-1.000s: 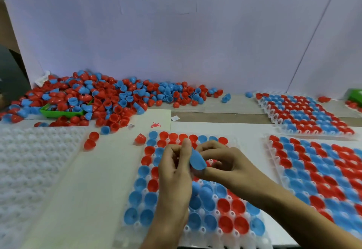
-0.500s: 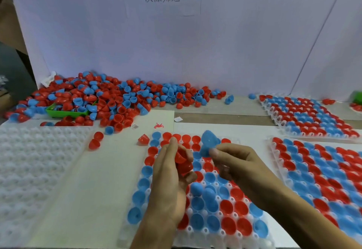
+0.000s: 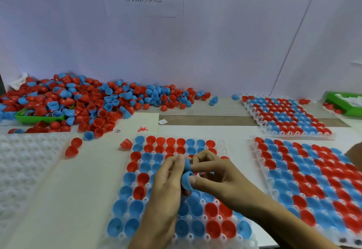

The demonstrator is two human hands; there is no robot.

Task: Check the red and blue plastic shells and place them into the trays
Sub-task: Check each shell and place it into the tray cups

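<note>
Head view: the left hand (image 3: 166, 186) and right hand (image 3: 217, 174) meet above the near centre tray (image 3: 225, 144), which is partly filled with red and blue shells. Both hands pinch blue shells (image 3: 186, 180) between curled fingers and thumbs. A loose shell pile (image 3: 88, 101) lies far left. Two filled trays (image 3: 313, 180) sit right.

- You have 1 view only, from the camera on your head, so no 2nd view shares any of the scene.
- It faces forward and down, close over the centre tray (image 3: 225, 144).
- The wide angle reaches the back wall (image 3: 215, 42).
</note>
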